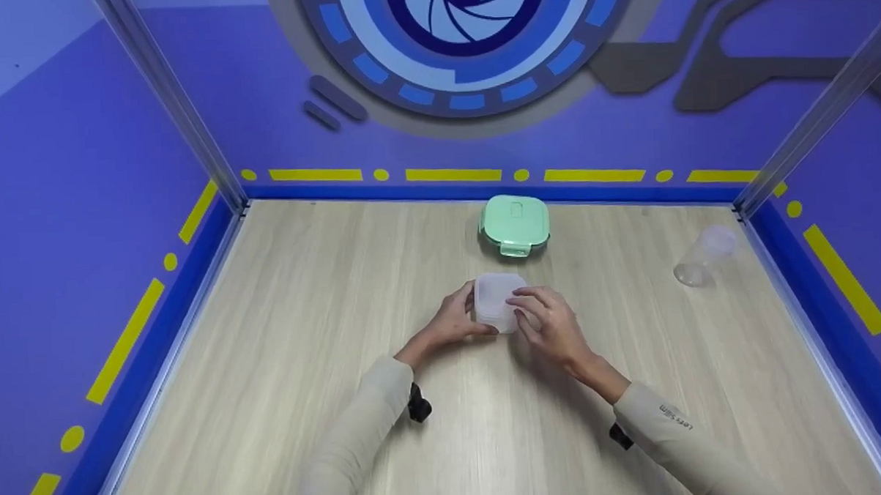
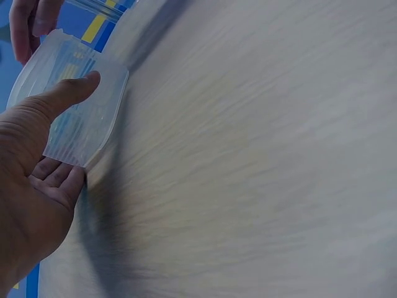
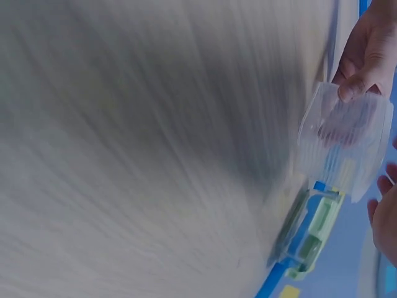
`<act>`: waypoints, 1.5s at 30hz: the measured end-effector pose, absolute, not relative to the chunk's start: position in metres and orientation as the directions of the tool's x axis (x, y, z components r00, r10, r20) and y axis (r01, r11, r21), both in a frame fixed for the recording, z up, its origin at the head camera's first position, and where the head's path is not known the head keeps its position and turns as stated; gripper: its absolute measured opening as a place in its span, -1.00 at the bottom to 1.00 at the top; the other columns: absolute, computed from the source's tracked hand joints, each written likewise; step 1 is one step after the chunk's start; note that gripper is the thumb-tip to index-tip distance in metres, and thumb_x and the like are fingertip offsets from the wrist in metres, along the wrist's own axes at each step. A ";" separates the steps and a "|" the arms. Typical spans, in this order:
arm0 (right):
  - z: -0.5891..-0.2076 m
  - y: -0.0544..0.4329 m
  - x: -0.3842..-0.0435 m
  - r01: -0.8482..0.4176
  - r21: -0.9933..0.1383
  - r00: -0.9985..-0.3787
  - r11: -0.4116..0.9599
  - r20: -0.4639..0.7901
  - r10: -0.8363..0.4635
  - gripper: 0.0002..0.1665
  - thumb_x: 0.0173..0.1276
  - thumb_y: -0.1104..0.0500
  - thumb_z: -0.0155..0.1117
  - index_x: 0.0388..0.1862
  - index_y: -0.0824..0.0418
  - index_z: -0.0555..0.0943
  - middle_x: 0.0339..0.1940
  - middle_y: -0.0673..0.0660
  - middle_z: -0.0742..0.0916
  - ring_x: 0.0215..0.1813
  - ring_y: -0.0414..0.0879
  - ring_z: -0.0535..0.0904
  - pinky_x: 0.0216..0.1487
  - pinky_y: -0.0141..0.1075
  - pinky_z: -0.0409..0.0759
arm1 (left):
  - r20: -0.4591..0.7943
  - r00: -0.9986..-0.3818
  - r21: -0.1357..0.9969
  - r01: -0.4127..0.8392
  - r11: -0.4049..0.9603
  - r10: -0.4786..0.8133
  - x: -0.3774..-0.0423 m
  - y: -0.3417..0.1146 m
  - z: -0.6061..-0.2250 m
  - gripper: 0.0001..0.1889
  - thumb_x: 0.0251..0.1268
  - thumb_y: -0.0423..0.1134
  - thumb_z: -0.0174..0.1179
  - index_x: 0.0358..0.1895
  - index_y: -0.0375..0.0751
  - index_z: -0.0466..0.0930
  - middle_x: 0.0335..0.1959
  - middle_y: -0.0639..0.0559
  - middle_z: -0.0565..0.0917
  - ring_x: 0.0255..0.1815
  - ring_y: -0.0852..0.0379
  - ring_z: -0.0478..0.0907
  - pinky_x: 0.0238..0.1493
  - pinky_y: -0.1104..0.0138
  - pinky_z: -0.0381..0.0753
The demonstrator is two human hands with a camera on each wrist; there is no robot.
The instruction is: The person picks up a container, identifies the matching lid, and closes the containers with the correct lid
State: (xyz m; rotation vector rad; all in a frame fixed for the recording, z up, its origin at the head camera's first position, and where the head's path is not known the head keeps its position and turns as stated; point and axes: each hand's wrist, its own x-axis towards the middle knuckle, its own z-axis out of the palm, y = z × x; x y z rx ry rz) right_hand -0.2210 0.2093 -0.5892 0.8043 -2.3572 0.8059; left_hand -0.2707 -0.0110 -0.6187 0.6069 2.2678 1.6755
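Note:
My left hand grips a small square box of translucent, ribbed plastic by its left side. In the left wrist view the thumb lies across the near wall of the box, and the other fingers reach beneath. A shadow below suggests that the box is held above the table. Loosely bent, the fingers of my right hand hover at the right edge of its whitish lid. Seen from the right wrist, those fingertips look slightly apart from the lid's rim.
Behind the box, near the back wall, sits a food container with a mint-green clip lid. A clear plastic cup is at the back right and seems upright. Blue panels and metal rails bound the wooden table at the back and sides.

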 end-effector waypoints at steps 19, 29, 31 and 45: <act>-0.588 0.235 -0.253 -0.273 -0.833 -0.923 0.482 0.085 -0.376 0.23 0.04 0.07 0.70 0.60 0.31 0.22 0.59 0.34 0.35 0.60 0.32 0.21 0.51 0.30 0.26 | 0.009 -0.879 0.956 0.147 0.253 0.476 -0.270 -0.013 -0.617 0.02 -0.08 -0.43 0.61 0.51 -0.38 0.20 0.44 -0.29 0.45 0.53 -0.16 0.38 0.53 0.21 0.36; -0.585 0.233 -0.254 -0.299 -0.798 -0.924 0.523 0.106 -0.367 0.05 0.09 0.11 0.67 0.52 0.31 0.37 0.54 0.37 0.42 0.56 0.33 0.27 0.44 0.26 0.37 | 0.037 -0.875 0.960 0.165 0.226 0.483 -0.270 -0.011 -0.617 0.00 -0.08 -0.47 0.60 0.49 -0.42 0.21 0.42 -0.33 0.47 0.50 -0.19 0.41 0.52 0.21 0.38; -0.585 0.233 -0.254 -0.305 -0.794 -0.924 0.526 0.114 -0.364 0.04 0.09 0.10 0.67 0.51 0.31 0.38 0.53 0.36 0.43 0.55 0.32 0.29 0.43 0.25 0.38 | 0.040 -0.873 0.958 0.171 0.228 0.487 -0.270 -0.011 -0.616 0.00 -0.07 -0.46 0.59 0.49 -0.43 0.21 0.42 -0.34 0.47 0.50 -0.19 0.40 0.52 0.21 0.38; -0.588 0.231 -0.251 -0.270 -0.804 -0.935 0.530 0.088 -0.344 0.06 0.12 0.10 0.65 0.55 0.27 0.33 0.56 0.33 0.41 0.52 0.30 0.32 0.43 0.26 0.40 | 0.034 -0.874 0.944 0.187 0.271 0.484 -0.271 -0.011 -0.619 0.01 -0.05 -0.40 0.61 0.51 -0.40 0.20 0.44 -0.30 0.45 0.52 -0.14 0.38 0.53 0.25 0.36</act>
